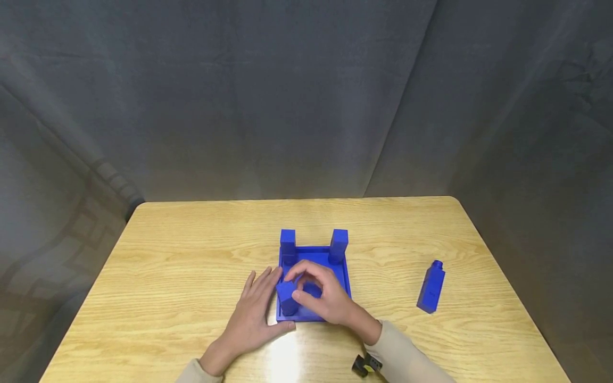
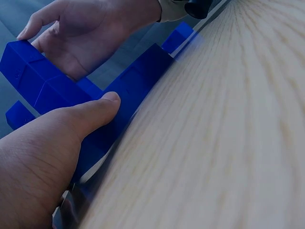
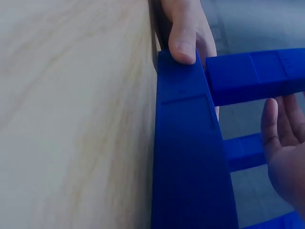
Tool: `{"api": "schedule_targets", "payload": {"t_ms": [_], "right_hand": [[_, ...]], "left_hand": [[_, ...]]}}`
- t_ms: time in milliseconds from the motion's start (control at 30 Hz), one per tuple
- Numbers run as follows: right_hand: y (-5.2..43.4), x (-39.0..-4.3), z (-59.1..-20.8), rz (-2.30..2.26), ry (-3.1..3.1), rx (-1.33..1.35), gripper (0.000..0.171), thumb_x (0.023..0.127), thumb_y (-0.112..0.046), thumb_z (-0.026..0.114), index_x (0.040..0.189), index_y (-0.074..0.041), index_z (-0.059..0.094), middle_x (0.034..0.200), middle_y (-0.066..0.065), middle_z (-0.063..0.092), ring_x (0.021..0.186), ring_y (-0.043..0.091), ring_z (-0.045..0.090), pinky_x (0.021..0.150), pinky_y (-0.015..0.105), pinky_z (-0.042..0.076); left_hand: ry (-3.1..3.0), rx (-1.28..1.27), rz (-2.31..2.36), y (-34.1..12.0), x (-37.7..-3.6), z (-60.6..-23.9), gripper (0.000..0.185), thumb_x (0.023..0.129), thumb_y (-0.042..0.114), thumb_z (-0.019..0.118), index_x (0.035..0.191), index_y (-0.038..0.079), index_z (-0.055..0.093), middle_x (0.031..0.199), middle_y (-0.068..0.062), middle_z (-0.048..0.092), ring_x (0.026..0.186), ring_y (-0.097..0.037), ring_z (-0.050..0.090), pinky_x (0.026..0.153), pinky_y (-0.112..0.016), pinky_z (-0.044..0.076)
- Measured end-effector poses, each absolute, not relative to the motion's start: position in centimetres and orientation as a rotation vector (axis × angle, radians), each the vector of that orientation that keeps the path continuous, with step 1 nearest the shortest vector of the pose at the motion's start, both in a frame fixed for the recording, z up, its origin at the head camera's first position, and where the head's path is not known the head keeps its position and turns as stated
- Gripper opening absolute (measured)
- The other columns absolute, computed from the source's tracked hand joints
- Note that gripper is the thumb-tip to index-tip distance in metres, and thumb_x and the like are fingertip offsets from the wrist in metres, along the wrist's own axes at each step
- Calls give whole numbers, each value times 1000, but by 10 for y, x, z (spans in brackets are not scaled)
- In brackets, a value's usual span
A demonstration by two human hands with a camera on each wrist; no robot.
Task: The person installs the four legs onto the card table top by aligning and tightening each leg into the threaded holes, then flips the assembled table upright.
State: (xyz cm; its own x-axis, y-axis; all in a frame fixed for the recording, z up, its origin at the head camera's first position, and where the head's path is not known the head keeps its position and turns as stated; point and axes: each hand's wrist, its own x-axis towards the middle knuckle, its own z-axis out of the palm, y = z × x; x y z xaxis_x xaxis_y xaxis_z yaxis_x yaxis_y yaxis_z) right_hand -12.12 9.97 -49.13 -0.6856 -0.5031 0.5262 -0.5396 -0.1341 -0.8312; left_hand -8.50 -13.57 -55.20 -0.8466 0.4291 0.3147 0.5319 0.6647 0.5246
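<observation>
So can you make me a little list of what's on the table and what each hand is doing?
Table: wooden, grey curtain behind
Tray: blue square tray, flat on the table
Posts: two blue posts upright at the tray's far corners
Near post: third post at the tray's near left corner
Left hand: rests flat against the tray's left edge, thumb on the rim
Right hand: fingers curled around the near post
Loose post: one more on the table to the right, apart from the tray

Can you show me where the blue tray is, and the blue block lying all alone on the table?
blue tray [image 1: 341,268], head view, right wall.
lone blue block [image 1: 431,289], head view, middle of its long side.
</observation>
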Motion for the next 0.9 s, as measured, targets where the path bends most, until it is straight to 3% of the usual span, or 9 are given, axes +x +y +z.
{"api": "schedule_targets", "payload": {"t_ms": [233, 300, 467, 633, 733, 900], "right_hand": [[103, -126, -485, 1928, -2096, 1333, 38, 103, 0, 66, 142, 0, 67, 124, 24, 74, 111, 21, 72, 73, 26, 61], [103, -127, -484, 1888, -2107, 1359, 41, 104, -1, 66, 145, 0, 66, 126, 23, 74, 105, 20, 70, 68, 23, 58], [104, -126, -483, 1839, -2129, 1391, 38, 103, 1, 66, 141, 0, 72, 130, 19, 73, 88, 12, 61, 64, 20, 53], [104, -126, -483, 1829, -2154, 1377, 37, 100, 1, 70, 137, -3, 74, 130, 16, 73, 87, 9, 59, 62, 19, 53], [104, -125, -485, 1827, -2181, 1332, 37, 99, 0, 74, 136, -6, 74, 128, 14, 74, 77, 5, 54, 56, 21, 51], [103, -122, -487, 1849, -2258, 1229, 38, 96, -7, 86, 132, -11, 73, 113, 7, 73, 67, 0, 47, 54, 21, 48]], "left_hand": [[-2723, -776, -957, -136, -86, -552, 118, 86, 73, 82, 175, 11, 34, 172, -12, 49, 162, -42, 39, 138, -60, 11], [-2719, -779, -946, -136, -85, -552, 118, 85, 73, 83, 174, 12, 36, 172, -12, 49, 162, -42, 39, 138, -60, 12], [-2698, -792, -940, -136, -85, -552, 120, 80, 67, 89, 172, 7, 40, 174, -10, 47, 162, -41, 40, 138, -58, 12], [-2689, -786, -952, -136, -85, -552, 123, 75, 59, 95, 171, 5, 40, 174, -11, 47, 161, -40, 41, 140, -52, 8], [-2689, -783, -955, -136, -85, -552, 123, 74, 59, 95, 170, 4, 40, 173, -12, 48, 161, -40, 41, 140, -51, 8], [-2690, -787, -957, -135, -84, -551, 122, 77, 60, 93, 171, 3, 40, 172, -12, 49, 161, -41, 40, 140, -51, 7]]}}
